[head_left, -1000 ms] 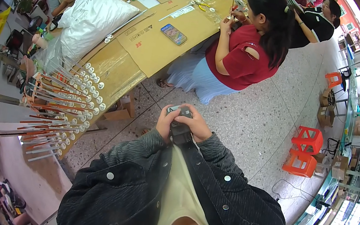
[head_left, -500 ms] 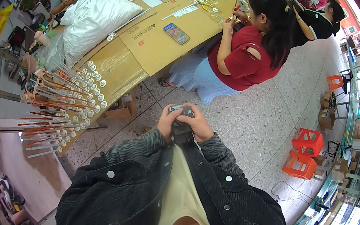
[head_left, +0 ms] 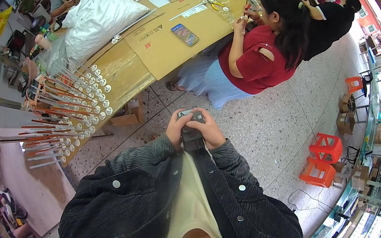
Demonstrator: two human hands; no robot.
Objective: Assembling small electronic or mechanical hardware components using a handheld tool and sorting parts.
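Note:
In front of my body, both hands hold a small dark handheld device (head_left: 193,137). My left hand (head_left: 176,129) wraps its left side, with the thumb over the top. On the other side, my right hand (head_left: 211,132) grips it and lays its thumb across the upper face. What kind of device it is cannot be made out, as the fingers cover much of it. The cardboard-topped worktable (head_left: 159,60) stands beyond my hands, and a smartphone (head_left: 185,34) lies on it with its screen lit.
Many thin rods with round white ends (head_left: 92,102) crowd the table's left end. Behind them lies a white sack (head_left: 100,24). A person in a red top (head_left: 264,64) works at the table's near side. Red plastic stools (head_left: 319,172) and shelves (head_left: 376,173) stand at right.
The view has shifted very slightly. The person in black at the far right has leaned and moved an arm. My hands keep the same hold on the device.

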